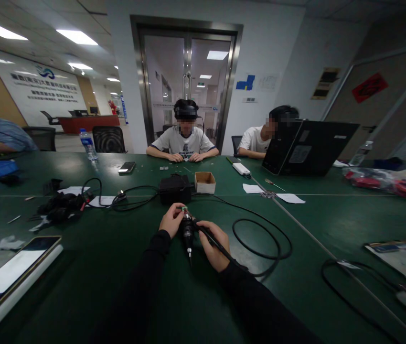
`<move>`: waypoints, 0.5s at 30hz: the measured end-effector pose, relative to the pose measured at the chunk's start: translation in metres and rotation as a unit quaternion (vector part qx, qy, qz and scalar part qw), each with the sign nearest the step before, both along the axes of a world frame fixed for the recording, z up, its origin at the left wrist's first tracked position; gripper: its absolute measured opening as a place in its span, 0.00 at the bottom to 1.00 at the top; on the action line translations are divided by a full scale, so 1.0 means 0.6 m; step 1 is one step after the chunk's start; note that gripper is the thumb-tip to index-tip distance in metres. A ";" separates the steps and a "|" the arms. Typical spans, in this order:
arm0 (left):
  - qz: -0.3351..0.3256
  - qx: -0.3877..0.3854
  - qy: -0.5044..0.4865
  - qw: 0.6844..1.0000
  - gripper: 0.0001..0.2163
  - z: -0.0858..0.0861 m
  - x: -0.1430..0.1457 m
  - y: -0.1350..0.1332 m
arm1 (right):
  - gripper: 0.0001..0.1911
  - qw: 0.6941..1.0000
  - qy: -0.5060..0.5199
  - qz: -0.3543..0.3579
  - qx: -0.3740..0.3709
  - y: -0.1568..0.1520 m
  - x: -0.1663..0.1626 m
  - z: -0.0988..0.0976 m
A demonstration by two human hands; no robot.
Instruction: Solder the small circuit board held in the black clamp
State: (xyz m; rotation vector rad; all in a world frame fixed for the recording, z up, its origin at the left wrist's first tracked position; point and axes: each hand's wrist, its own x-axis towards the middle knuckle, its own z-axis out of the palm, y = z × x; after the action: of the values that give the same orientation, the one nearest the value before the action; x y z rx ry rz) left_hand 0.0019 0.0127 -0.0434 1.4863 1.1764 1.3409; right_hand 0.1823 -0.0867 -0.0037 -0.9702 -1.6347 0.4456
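Note:
My left hand [172, 220] pinches a small green-and-white part [184, 209] at its fingertips, held against the top of a black pen-shaped power tool [188, 232]. That tool points its thin metal tip toward me, just above the green table [81, 267]. My right hand [213, 243] is closed around the tool's body where its black cable [260, 239] leaves and loops over the table to the right. Both my sleeves are black.
A black box [175, 189] and a small open cardboard box [205, 182] sit just beyond my hands. A tablet [9, 277] lies at the near left, black gear and cables [63, 205] at left. Two persons sit across; an open laptop [306, 145] stands at right.

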 end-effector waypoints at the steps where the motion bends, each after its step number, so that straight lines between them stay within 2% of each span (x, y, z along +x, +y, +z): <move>1: 0.000 0.000 -0.001 1.000 0.11 -0.001 0.000 0.001 | 0.12 1.000 -0.001 0.000 0.001 0.000 0.000 0.000; 8: 0.003 0.007 0.006 1.000 0.11 -0.009 -0.002 0.004 | 0.11 1.000 0.006 -0.012 0.004 -0.001 0.001 0.004; 15: 0.006 0.000 0.012 1.000 0.11 -0.002 -0.002 0.000 | 0.11 1.000 -0.001 -0.015 0.007 -0.004 0.000 0.009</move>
State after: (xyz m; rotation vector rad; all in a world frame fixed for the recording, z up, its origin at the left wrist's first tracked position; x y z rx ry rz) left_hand 0.0006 0.0128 -0.0448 1.5008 1.2011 1.3341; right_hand 0.1824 -0.0890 0.0016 -0.9840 -1.6220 0.4125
